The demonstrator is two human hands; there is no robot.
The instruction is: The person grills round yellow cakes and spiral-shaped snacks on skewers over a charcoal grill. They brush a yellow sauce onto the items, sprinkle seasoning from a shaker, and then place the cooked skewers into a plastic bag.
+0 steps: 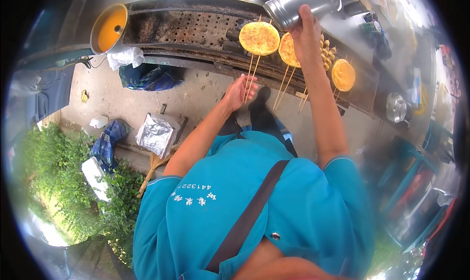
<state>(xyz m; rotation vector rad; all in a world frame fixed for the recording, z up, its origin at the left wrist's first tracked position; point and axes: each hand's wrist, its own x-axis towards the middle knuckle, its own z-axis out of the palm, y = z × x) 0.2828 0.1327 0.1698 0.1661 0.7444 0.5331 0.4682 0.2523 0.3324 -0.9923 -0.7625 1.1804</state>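
Note:
My left hand grips two thin wooden skewers near their lower ends. They carry a round, golden flatbread over the long metal grill. My right hand is raised, shut on a silver metal shaker canister, which is tilted with its lower left end near the bread. Behind that hand is a second round flatbread on skewers, partly hidden. Further right, skewered pieces of food and another round flatbread lie along the grill.
A metal pot of orange liquid stands at the grill's left end, above a white cloth. More canisters stand behind the grill; a glass jar is at right. A foil-covered box and a straw broom are at lower left.

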